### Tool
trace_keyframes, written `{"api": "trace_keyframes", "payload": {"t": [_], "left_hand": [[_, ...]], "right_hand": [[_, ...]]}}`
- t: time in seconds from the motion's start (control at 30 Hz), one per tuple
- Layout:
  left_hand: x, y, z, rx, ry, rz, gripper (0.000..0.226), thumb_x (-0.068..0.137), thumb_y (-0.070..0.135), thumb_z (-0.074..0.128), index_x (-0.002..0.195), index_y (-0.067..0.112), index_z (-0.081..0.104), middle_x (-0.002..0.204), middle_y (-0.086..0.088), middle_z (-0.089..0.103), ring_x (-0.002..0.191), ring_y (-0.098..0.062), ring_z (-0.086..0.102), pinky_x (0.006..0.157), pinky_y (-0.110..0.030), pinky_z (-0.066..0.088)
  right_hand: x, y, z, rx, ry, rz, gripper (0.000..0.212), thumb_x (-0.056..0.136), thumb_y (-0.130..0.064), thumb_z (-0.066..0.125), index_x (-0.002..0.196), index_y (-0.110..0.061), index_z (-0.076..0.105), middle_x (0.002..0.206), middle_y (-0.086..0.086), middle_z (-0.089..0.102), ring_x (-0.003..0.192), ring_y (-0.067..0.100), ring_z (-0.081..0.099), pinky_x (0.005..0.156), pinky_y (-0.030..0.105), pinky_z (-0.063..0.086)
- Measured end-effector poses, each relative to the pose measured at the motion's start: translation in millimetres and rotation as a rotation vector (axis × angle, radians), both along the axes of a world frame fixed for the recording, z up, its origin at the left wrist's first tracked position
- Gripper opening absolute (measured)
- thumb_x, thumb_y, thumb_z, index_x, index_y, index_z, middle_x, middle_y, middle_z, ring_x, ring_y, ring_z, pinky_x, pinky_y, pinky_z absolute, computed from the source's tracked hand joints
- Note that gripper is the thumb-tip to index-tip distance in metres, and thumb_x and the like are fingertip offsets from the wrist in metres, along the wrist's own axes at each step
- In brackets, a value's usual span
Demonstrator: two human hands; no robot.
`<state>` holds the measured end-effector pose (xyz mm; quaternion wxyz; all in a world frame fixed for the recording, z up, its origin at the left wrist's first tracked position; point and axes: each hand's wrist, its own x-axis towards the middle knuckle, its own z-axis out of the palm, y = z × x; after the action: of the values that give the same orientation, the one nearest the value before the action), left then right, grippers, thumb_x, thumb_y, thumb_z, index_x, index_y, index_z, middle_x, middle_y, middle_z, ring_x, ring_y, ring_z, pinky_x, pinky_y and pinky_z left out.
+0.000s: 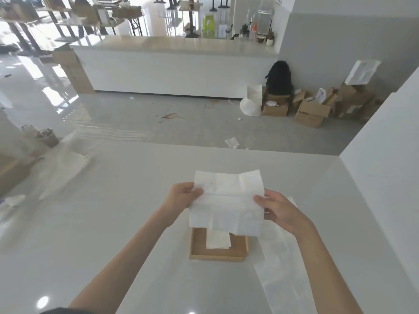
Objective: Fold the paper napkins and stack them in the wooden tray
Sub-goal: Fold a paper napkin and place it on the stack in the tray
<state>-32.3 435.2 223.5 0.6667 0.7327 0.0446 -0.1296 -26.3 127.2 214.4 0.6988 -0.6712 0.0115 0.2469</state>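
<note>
Both hands, the left hand (pixel 184 196) and right hand (pixel 277 210), pinch an unfolded paper napkin (pixel 226 203) by its side edges above the wooden tray (pixel 217 257), which holds one folded napkin (pixel 218 240) on the white table (pixel 113 223).

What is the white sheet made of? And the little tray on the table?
The white sheet looks like thin paper: matte, creased and drooping. The tray looks like pale unpainted wood, though it might be board: tan, dull, thick-rimmed.

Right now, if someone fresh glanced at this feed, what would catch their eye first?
The white napkin, held spread in mid-air between the left hand and right hand, at centre frame. Just beneath it on the white table sits the wooden tray, a folded napkin lying inside.
</note>
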Motion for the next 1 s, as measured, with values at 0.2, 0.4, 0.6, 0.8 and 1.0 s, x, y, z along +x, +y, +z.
{"api": "trace_keyframes", "payload": {"t": [0.2,0.4,0.6,0.8,1.0], "left_hand": [[21.8,2.5,37.9,-0.273,-0.130,-0.176,0.028,0.098,0.009,0.063,0.124,0.012,0.071,0.126,-0.013,0.071,0.115,-0.027,0.069,0.089,-0.029,0.057],[37.1,-12.2,70.7,-0.170,-0.359,-0.138,0.020,0.096,0.019,0.062,0.105,0.017,0.081,0.106,-0.004,0.077,0.099,-0.020,0.071,0.086,-0.033,0.056],[44.8,-30.2,76.7,-0.123,-0.420,-0.061,0.068,0.086,-0.022,0.034,0.078,0.025,0.082,0.083,0.010,0.078,0.071,-0.001,0.069,0.065,-0.012,0.049],[51.6,-37.7,75.6,-0.212,-0.392,-0.036,0.046,0.095,-0.003,0.044,0.081,0.025,0.077,0.078,0.012,0.070,0.064,-0.003,0.061,0.057,-0.012,0.046],[56.7,-29.5,85.3,-0.249,-0.389,-0.046,0.029,0.095,0.007,0.050,0.087,0.023,0.073,0.075,0.008,0.068,0.062,-0.006,0.059,0.055,-0.015,0.045]], "right_hand": [[37.1,-26.7,52.4,0.068,-0.131,0.040,0.035,0.095,-0.025,0.068,0.129,-0.016,0.070,0.126,0.013,0.073,0.109,0.029,0.073,0.083,0.035,0.060],[52.9,-38.4,85.6,-0.089,-0.449,0.016,0.024,0.095,-0.020,0.064,0.111,-0.025,0.081,0.108,0.003,0.081,0.097,0.019,0.076,0.077,0.027,0.060],[56.1,-41.8,94.6,-0.148,-0.646,-0.083,0.064,0.088,0.016,0.051,0.074,-0.038,0.083,0.082,-0.015,0.080,0.080,0.000,0.072,0.073,0.013,0.053],[57.8,-40.9,91.0,-0.124,-0.688,-0.155,0.064,0.097,0.012,0.050,0.083,-0.041,0.082,0.094,-0.017,0.078,0.089,0.003,0.070,0.077,0.015,0.052],[58.3,-31.8,96.7,-0.018,-0.682,-0.180,0.054,0.100,0.008,0.051,0.095,-0.038,0.077,0.094,-0.014,0.079,0.085,0.003,0.072,0.070,0.015,0.055]]}}
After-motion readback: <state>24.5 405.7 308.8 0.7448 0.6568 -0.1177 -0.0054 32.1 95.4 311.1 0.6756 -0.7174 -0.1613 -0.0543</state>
